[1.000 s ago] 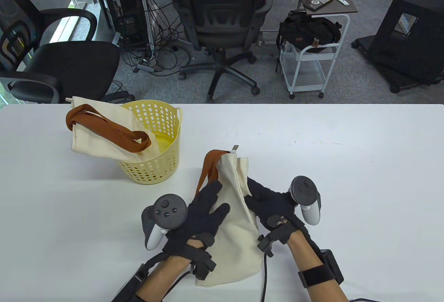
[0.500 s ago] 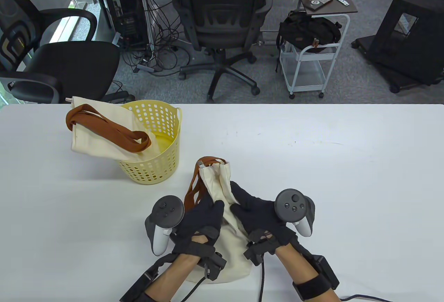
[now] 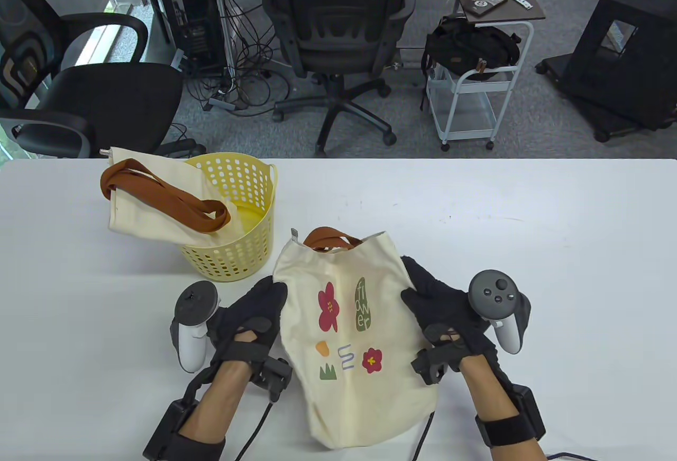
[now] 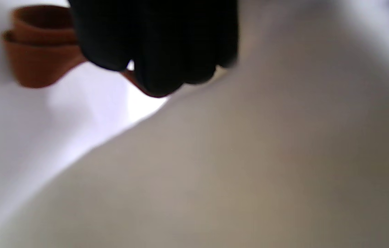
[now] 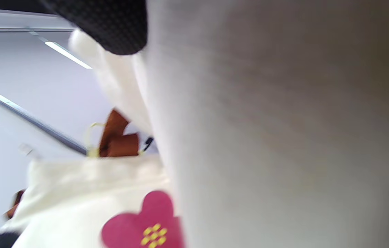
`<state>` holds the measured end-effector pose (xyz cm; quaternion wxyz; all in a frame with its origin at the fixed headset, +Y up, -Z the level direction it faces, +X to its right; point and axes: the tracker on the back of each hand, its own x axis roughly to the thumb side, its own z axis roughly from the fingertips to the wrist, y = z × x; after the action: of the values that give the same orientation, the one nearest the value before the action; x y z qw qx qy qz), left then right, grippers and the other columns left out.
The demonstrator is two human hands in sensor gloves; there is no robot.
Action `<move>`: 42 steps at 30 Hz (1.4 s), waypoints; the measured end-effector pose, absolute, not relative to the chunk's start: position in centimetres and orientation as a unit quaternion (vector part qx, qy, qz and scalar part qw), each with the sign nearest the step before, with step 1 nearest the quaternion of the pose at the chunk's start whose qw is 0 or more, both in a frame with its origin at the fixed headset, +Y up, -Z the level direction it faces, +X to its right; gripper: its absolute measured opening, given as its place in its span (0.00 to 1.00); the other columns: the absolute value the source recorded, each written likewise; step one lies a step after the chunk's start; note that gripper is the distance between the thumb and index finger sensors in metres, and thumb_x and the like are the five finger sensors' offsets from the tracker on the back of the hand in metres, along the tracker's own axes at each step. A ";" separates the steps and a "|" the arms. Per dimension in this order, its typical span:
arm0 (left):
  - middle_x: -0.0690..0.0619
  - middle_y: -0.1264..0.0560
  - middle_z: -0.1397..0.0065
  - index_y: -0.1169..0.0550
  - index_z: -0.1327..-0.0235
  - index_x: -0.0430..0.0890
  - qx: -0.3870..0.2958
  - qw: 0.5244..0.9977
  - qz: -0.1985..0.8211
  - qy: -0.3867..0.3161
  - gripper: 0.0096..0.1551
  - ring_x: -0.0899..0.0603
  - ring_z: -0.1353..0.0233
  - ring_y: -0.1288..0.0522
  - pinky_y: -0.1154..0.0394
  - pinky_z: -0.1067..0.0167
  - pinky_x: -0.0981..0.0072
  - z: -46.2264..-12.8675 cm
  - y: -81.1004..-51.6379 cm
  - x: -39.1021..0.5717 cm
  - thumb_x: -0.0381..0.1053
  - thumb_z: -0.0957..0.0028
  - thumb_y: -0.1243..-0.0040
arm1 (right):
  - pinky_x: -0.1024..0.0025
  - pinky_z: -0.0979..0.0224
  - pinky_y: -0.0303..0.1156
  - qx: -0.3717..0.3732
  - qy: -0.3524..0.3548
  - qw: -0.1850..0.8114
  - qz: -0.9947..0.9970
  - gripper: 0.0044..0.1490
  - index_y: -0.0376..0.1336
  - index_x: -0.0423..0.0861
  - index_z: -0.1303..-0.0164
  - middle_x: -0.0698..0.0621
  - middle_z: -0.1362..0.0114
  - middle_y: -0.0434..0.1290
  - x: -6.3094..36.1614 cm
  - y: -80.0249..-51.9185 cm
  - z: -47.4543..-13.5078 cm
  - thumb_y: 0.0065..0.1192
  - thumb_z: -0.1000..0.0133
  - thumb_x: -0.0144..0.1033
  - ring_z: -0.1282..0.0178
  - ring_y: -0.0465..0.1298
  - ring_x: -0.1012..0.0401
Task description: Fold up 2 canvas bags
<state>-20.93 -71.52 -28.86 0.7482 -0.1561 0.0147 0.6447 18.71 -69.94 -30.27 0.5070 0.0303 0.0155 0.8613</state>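
A cream canvas bag [image 3: 354,334] with printed flowers and brown handles [image 3: 329,238] is spread out with its printed face up, near the table's front edge. My left hand [image 3: 254,313] grips its left edge and my right hand [image 3: 433,297] grips its right edge. The wrist views show the cloth [image 4: 249,165] [image 5: 284,137] close up and blurred, with my gloved fingers [image 4: 156,41] [image 5: 111,24] on it. A second cream bag [image 3: 153,201] with brown handles [image 3: 174,199] hangs over the rim of a yellow basket [image 3: 238,228] at the back left.
The white table [image 3: 529,249] stretches bare to the right of the bag. The yellow basket stands just behind and left of my left hand. Office chairs, a cart and cables are on the floor beyond the table's far edge.
The bag was bunched narrow and upright between my hands. My hands have moved apart and it is now spread wide with the printed side showing.
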 end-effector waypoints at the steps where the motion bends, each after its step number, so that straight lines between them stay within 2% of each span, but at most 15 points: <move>1: 0.43 0.24 0.33 0.24 0.40 0.47 -0.172 0.752 0.636 0.019 0.25 0.35 0.38 0.18 0.25 0.38 0.42 -29.1 -71.9 -21.5 0.55 0.48 0.43 | 0.69 0.59 0.85 0.010 0.020 0.502 0.865 0.33 0.62 0.54 0.29 0.49 0.34 0.79 19.3 -70.2 -30.4 0.65 0.47 0.33 0.54 0.88 0.55; 8: 0.43 0.22 0.36 0.23 0.42 0.46 -0.191 0.835 0.513 0.059 0.25 0.37 0.43 0.16 0.23 0.41 0.43 -30.0 -73.3 -23.6 0.54 0.48 0.42 | 0.66 0.57 0.84 -0.067 0.037 0.417 0.906 0.33 0.63 0.52 0.29 0.48 0.35 0.80 20.5 -71.9 -31.1 0.66 0.47 0.32 0.53 0.88 0.54; 12: 0.43 0.20 0.40 0.22 0.42 0.45 -0.185 0.891 0.406 0.079 0.25 0.40 0.52 0.13 0.18 0.51 0.50 -30.3 -73.4 -23.9 0.55 0.49 0.41 | 0.65 0.56 0.83 -0.092 0.032 0.327 0.940 0.33 0.64 0.52 0.29 0.48 0.37 0.81 19.8 -71.9 -31.1 0.67 0.48 0.32 0.53 0.87 0.54; 17: 0.45 0.17 0.45 0.21 0.43 0.45 -0.188 0.923 0.321 0.104 0.25 0.44 0.57 0.12 0.17 0.56 0.53 -30.8 -74.5 -24.1 0.55 0.50 0.39 | 0.65 0.55 0.82 -0.113 0.032 0.204 0.972 0.34 0.63 0.51 0.29 0.49 0.39 0.82 18.7 -72.6 -31.3 0.69 0.48 0.34 0.53 0.87 0.55; 23: 0.47 0.15 0.48 0.20 0.44 0.46 -0.162 0.963 0.187 0.101 0.25 0.45 0.60 0.12 0.16 0.59 0.55 -31.1 -75.0 -22.8 0.55 0.51 0.37 | 0.65 0.54 0.82 -0.111 0.048 0.112 0.986 0.35 0.63 0.50 0.29 0.49 0.41 0.82 17.2 -73.8 -31.5 0.71 0.49 0.36 0.54 0.86 0.56; 31: 0.49 0.14 0.51 0.20 0.44 0.46 -0.127 0.986 0.054 0.094 0.26 0.47 0.63 0.12 0.16 0.61 0.57 -31.2 -75.4 -20.8 0.56 0.53 0.36 | 0.66 0.56 0.81 -0.100 0.053 0.010 0.994 0.36 0.64 0.49 0.30 0.49 0.43 0.83 15.9 -74.5 -31.5 0.72 0.49 0.37 0.57 0.86 0.57; 36: 0.50 0.14 0.50 0.21 0.42 0.48 -0.102 0.989 -0.038 0.096 0.30 0.48 0.61 0.13 0.16 0.59 0.56 -31.2 -75.6 -19.8 0.62 0.53 0.37 | 0.66 0.55 0.81 -0.097 0.057 -0.078 0.991 0.37 0.63 0.49 0.29 0.50 0.43 0.83 14.8 -75.3 -31.3 0.73 0.49 0.41 0.55 0.85 0.57; 40: 0.47 0.18 0.40 0.24 0.38 0.48 -0.057 0.991 -0.086 0.082 0.35 0.42 0.53 0.12 0.17 0.53 0.52 -30.2 -74.2 -19.5 0.65 0.54 0.40 | 0.66 0.54 0.81 -0.096 0.053 -0.121 0.987 0.38 0.63 0.50 0.29 0.50 0.42 0.82 14.4 -75.6 -31.2 0.73 0.50 0.44 0.55 0.85 0.57; 42: 0.48 0.20 0.36 0.25 0.36 0.49 -0.038 0.993 -0.101 0.056 0.35 0.40 0.46 0.14 0.19 0.46 0.49 -29.4 -73.2 -19.6 0.65 0.54 0.40 | 0.65 0.52 0.80 -0.100 0.062 -0.142 0.983 0.39 0.62 0.51 0.27 0.50 0.39 0.81 14.4 -75.8 -31.2 0.72 0.49 0.48 0.51 0.85 0.56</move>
<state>-19.65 -73.18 -29.38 0.9926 -0.0379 0.0565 -0.1005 14.44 -75.77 -31.24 -0.1424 -0.1002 0.0621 0.9828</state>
